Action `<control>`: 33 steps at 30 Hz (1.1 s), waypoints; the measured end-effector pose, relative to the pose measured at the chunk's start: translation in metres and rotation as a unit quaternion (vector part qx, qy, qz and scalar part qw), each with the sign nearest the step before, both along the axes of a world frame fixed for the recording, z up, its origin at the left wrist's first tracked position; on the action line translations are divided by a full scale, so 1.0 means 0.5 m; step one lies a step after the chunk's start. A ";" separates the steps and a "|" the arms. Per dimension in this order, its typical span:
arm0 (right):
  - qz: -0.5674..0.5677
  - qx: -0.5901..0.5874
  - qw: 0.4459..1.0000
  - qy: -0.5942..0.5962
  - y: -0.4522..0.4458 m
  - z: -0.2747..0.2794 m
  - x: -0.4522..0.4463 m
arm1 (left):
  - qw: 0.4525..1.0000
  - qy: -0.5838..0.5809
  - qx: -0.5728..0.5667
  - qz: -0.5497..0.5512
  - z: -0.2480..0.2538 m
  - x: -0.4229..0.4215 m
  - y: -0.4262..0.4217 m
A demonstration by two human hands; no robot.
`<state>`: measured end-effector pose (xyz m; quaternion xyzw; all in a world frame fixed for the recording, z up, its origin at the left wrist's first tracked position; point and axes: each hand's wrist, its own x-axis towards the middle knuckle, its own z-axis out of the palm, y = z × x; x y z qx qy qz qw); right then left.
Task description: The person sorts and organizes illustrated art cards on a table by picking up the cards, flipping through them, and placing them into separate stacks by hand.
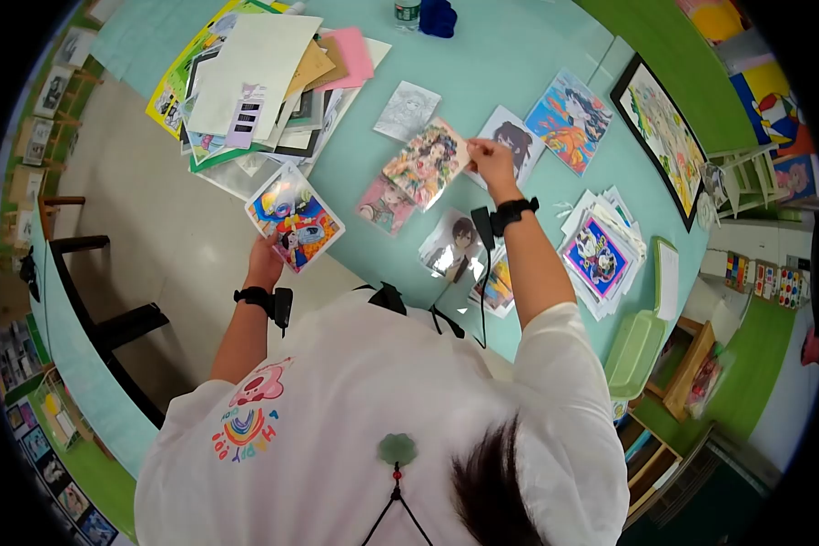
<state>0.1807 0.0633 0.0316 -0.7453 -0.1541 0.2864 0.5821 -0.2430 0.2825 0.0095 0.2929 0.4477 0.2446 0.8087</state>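
Note:
My left hand (266,261) is closed on the lower left edge of a colorful picture card (296,217), held off the table's near edge. With its fingers pinched, my right hand (492,166) grips the right edge of a floral portrait card (426,166). That card overlaps a pink portrait card (385,207). Behind it lies a pencil-sketch card (408,111). Near my right hand are a dark-haired drawing (510,146) and a blue and orange picture (569,121). A portrait of a figure in a dark jacket (453,244) lies closer to me.
A big stack of papers and folders (246,77) covers the table's back left. To the right are a pile of cards (601,255), a black-framed picture (662,132) and a green plastic box (634,355). A bottle (407,13) and blue cloth (438,18) stand at the back.

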 end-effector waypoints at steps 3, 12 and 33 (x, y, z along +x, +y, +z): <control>0.004 0.016 1.000 -0.022 0.106 -0.029 0.067 | 1.000 0.028 -0.002 -0.002 0.017 -0.002 0.007; 0.124 -0.010 0.988 0.095 0.205 -0.086 0.024 | 0.996 0.088 -0.011 0.021 0.023 -0.113 0.024; 0.100 0.030 0.994 0.027 0.016 -0.060 -0.192 | 0.982 0.012 0.046 -0.185 0.116 0.151 -0.058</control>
